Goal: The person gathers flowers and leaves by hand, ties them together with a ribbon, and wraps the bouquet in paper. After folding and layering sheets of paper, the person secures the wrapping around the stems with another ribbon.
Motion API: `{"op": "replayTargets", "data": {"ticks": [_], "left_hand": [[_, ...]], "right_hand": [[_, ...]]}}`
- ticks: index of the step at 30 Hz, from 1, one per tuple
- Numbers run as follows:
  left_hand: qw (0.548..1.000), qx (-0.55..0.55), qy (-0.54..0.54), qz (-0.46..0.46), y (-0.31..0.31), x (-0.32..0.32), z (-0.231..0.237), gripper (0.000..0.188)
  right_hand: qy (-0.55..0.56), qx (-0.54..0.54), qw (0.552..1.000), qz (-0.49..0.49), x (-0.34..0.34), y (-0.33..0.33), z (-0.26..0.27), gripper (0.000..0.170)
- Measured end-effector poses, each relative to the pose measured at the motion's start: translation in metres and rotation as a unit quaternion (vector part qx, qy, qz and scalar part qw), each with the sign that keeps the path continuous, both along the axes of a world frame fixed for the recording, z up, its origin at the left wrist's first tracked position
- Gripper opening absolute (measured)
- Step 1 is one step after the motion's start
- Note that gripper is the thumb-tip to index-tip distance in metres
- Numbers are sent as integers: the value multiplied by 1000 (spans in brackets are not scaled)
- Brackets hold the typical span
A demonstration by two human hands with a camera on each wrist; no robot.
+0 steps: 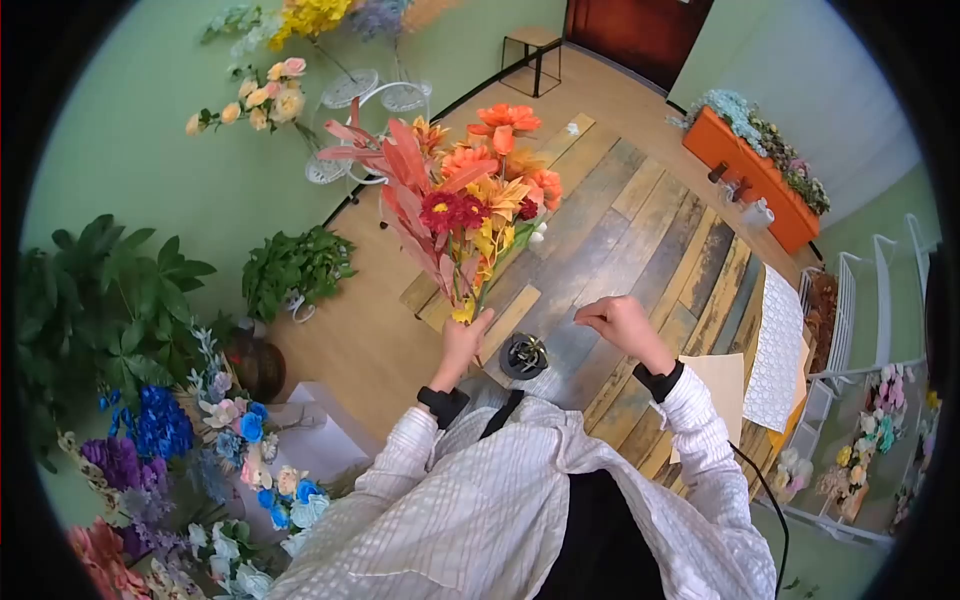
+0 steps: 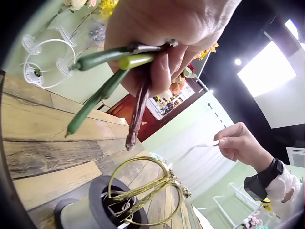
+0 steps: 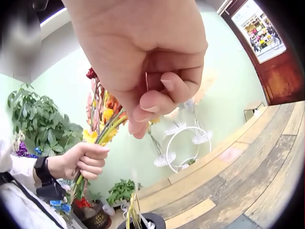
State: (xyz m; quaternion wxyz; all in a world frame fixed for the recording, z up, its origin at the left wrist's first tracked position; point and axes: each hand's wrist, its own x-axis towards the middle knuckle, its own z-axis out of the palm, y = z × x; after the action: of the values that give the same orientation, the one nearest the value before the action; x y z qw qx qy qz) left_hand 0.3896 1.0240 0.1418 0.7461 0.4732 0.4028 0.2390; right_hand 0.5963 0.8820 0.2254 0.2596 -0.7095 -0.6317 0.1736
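My left hand (image 1: pixel 462 350) grips the stems of an upright bouquet (image 1: pixel 470 210) of orange, red and yellow flowers with pinkish-red leaves. In the left wrist view, cut green stem ends (image 2: pixel 102 90) and one brown end (image 2: pixel 137 117) stick out below that hand. My right hand (image 1: pixel 624 324) is raised over the table, apart from the flowers. Its thumb and fingertips pinch a thin pale strip (image 2: pixel 202 145), whose kind I cannot tell. Gold-handled scissors (image 2: pixel 143 188) stand in a grey and black holder (image 2: pixel 78 214) just below the left hand.
The plank table (image 1: pixel 640 230) stretches ahead. Brown paper (image 1: pixel 715 390) and a patterned white sheet (image 1: pixel 775 345) lie on its right side. White racks (image 1: pixel 845 400) stand beyond them. Blue and purple flowers (image 1: pixel 160 430) crowd the left. An orange planter (image 1: pixel 740 180) stands at the back right.
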Motion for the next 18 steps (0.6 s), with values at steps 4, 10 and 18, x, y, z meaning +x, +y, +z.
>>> {"op": "replayTargets", "data": {"ticks": [4,10,18], "left_hand": [[999,16,31,-40,-13,28,28,29],[988,98,47,-113,-53,78,38,36],[957,166,84,-221,-130,143,51,40]], "right_hand": [[86,66,987,-122,12,-31,34,8],[52,95,949,-296,48,-96,48,9],[56,23,955,-290,70,-195,32,8]]}}
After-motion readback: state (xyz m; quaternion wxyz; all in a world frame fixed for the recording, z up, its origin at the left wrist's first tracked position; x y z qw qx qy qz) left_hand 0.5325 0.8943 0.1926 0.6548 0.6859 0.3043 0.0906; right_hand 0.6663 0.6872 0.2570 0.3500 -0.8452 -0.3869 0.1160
